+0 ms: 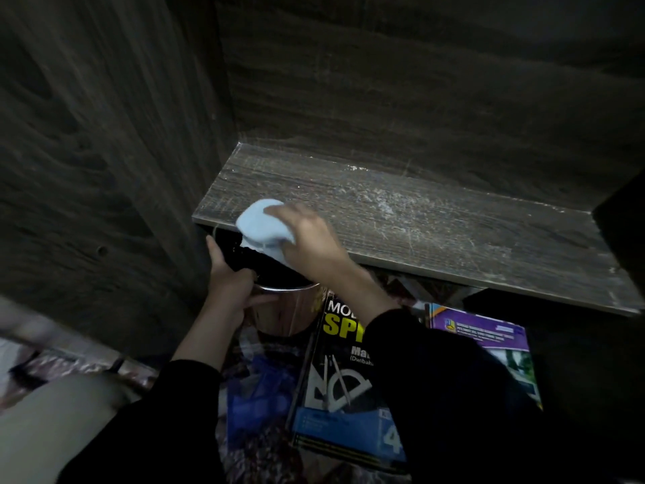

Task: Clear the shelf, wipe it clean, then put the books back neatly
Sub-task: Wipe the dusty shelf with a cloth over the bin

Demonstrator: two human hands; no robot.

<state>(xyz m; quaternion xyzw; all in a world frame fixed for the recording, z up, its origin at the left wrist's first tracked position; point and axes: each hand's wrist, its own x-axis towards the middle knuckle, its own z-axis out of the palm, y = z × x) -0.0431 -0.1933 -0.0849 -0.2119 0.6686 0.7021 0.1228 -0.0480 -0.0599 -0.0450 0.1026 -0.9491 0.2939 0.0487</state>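
The dark wooden shelf board (436,218) is bare of books and streaked with pale dust. My right hand (310,235) grips a light blue cloth (261,221) at the board's front left corner, partly over the edge. Just below that edge, my left hand (228,279) holds the rim of a shiny metal bin (289,309) with a dark liner. Two books lie on the floor under my right arm: a black and blue one (335,389) with yellow lettering and a purple one (488,333).
A tall wooden side panel (104,151) walls off the left, the back panel (419,82) closes the shelf behind. A dark upright (621,232) bounds the right end. A blue plastic bag (258,396) lies on the patterned floor covering beside the books.
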